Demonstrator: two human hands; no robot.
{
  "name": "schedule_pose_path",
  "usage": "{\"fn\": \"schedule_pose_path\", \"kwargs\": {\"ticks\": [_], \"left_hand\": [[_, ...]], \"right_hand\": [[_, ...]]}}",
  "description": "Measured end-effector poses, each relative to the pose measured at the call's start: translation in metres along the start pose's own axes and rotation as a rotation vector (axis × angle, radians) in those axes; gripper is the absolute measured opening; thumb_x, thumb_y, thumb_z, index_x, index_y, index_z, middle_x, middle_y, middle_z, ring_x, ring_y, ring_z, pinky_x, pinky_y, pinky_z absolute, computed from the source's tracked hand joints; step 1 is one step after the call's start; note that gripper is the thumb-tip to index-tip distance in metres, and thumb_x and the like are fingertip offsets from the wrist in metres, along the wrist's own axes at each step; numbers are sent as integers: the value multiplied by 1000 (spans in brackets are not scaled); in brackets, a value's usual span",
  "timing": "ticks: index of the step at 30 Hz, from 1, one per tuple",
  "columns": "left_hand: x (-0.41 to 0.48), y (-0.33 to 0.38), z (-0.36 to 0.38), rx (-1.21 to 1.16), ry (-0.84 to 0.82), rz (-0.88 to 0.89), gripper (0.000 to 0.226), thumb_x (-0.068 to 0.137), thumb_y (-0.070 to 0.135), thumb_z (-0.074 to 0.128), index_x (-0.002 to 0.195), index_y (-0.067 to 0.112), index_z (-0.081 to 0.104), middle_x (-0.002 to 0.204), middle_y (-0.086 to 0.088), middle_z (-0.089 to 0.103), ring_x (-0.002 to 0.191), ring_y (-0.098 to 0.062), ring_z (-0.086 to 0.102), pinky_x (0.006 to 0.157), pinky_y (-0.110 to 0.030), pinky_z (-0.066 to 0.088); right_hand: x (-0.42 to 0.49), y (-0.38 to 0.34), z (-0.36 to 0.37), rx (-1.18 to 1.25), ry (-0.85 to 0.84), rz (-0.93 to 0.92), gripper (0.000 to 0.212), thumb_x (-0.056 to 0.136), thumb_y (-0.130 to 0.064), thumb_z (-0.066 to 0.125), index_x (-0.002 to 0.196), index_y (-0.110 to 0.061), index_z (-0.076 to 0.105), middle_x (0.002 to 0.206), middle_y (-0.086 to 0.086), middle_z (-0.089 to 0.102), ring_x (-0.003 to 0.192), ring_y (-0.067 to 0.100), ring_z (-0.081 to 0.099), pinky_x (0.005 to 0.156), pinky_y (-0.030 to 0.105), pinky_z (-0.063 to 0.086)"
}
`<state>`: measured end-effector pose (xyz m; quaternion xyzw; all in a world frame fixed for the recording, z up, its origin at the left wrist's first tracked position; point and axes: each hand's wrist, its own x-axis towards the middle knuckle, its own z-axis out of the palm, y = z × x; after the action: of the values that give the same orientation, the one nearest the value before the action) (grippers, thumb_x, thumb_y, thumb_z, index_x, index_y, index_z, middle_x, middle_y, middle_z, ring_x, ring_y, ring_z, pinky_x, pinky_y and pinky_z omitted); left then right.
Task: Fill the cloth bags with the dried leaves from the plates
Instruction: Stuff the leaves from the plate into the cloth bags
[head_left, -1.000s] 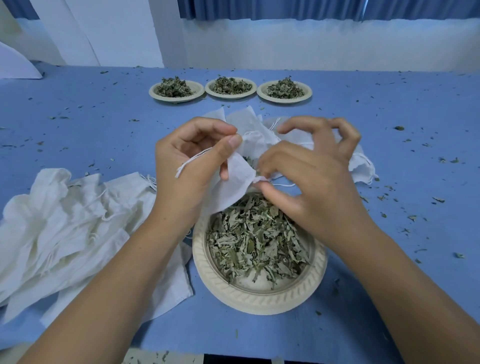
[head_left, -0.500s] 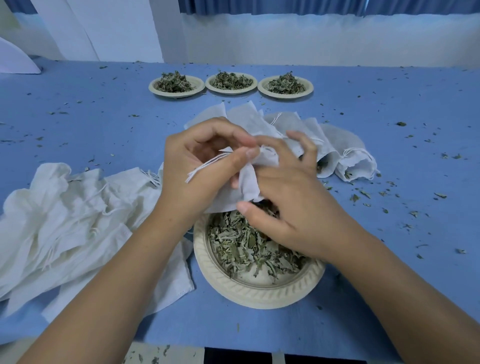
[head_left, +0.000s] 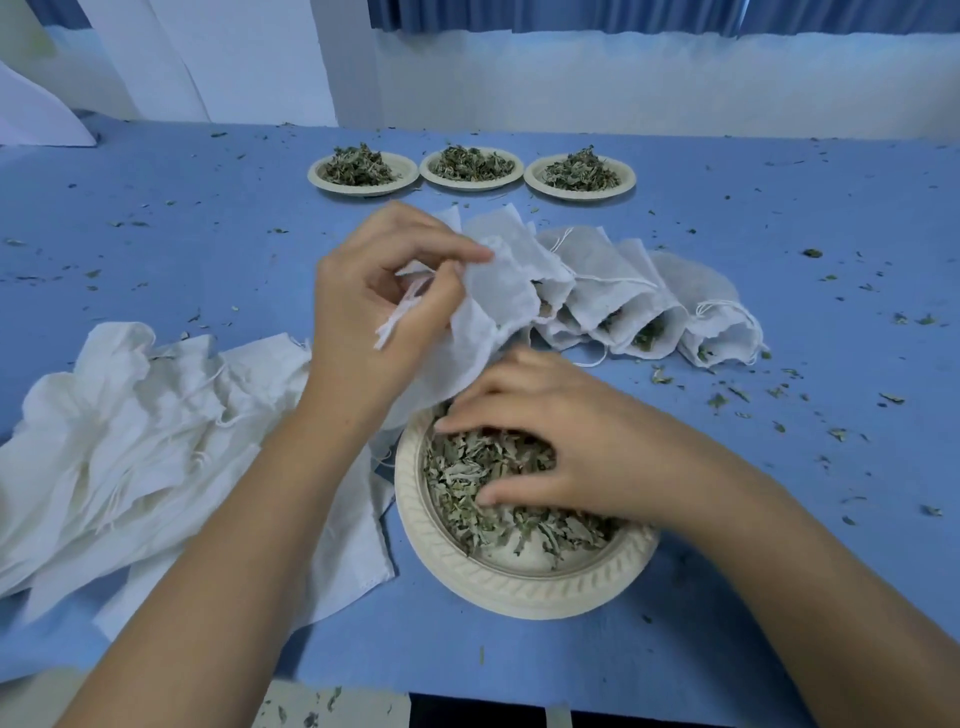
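My left hand (head_left: 382, 306) pinches the rim and drawstring of a white cloth bag (head_left: 501, 296), holding it just above the far edge of the near plate (head_left: 519, 587). That cream plate holds a heap of dried leaves (head_left: 478, 483). My right hand (head_left: 566, 447) lies palm down on the leaves, fingers curled into the heap. Behind the held bag, several filled bags (head_left: 639, 296) lie in a row with leaves showing at their mouths.
A pile of empty cloth bags (head_left: 130, 431) lies at the left, reaching under my left forearm. Three more plates of dried leaves (head_left: 470, 166) stand in a row at the back. Leaf crumbs are scattered over the blue table (head_left: 831, 467), mostly on the right.
My right hand let go of the bag's mouth and dropped down onto the leaves in the near plate. My left hand kept hold of the bag and lifted it slightly away.
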<state>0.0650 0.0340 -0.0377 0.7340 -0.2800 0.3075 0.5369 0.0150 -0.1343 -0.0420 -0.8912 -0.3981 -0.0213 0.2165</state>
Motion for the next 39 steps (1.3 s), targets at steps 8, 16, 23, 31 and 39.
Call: {"fn": "schedule_pose_path", "kwargs": {"ticks": [8, 16, 23, 31, 39], "left_hand": [[-2, -4, 5, 130, -272, 82, 39, 72, -20, 42, 69, 8, 69, 80, -8, 57, 66, 5, 48, 63, -8, 30], [3, -8, -1, 197, 8, 38, 32, 73, -15, 37, 66, 5, 61, 70, -10, 54, 64, -16, 48, 57, -20, 30], [-1, -4, 5, 162, -146, 55, 30, 70, -18, 37, 61, 4, 57, 65, -5, 51, 59, -10, 43, 57, -20, 29], [-4, 3, 11, 153, -280, 242, 39, 64, -22, 38, 70, 15, 48, 68, 14, 40, 59, -1, 35, 58, -16, 28], [-6, 6, 9, 187, -182, 223, 27, 68, -19, 40, 65, 1, 59, 62, -10, 53, 54, -24, 46, 53, -26, 35]], "right_hand": [[2, 0, 8, -49, 47, -76, 24, 77, -15, 77, 100, -15, 73, 95, -6, 67, 96, 4, 34, 92, 14, 19], [-6, 7, -16, 249, 290, 14, 13, 77, -25, 77, 88, -20, 72, 90, -12, 67, 103, 8, 52, 103, 36, 29], [-8, 13, -27, 557, 547, 69, 9, 78, -14, 72, 85, -17, 68, 89, 6, 67, 97, 24, 61, 94, 44, 46], [-3, 4, -14, 571, 803, 108, 15, 78, -9, 74, 86, -21, 69, 85, -5, 69, 85, 7, 63, 77, 20, 45], [-1, 4, -4, 107, 803, 159, 12, 75, -24, 76, 86, -21, 75, 85, -19, 65, 92, 11, 55, 91, 28, 25]]}}
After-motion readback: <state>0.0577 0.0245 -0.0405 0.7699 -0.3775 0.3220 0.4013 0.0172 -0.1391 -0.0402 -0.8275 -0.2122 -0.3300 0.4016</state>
